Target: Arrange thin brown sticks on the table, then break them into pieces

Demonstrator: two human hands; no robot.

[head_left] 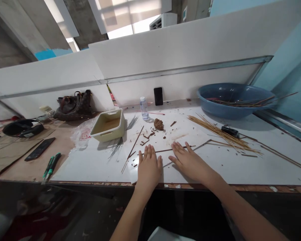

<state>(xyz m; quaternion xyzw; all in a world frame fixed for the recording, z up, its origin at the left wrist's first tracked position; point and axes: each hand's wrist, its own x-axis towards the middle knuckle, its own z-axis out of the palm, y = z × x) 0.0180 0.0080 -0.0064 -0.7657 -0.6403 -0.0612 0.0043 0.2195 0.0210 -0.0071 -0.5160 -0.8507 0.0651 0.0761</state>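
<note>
My left hand (149,165) lies flat, palm down, its fingertips over the left part of a thin brown stick (165,150). My right hand (185,159) is flat too, fingers spread, with its fingertips at the same stick further right. The stick runs crosswise on the white board. Beyond the hands sits a brown lump (158,124) with small brown crumbs and broken pieces around it. Another brown-coated stick (135,142) lies slanting to the left of my left hand.
A yellow-green basin (108,125), a clear bottle (144,108) and a phone (158,96) stand behind. To the right lie a bundle of thin sticks (220,132) and a blue tub (234,108). Green-handled pliers (51,166) and a handbag (74,108) are on the left.
</note>
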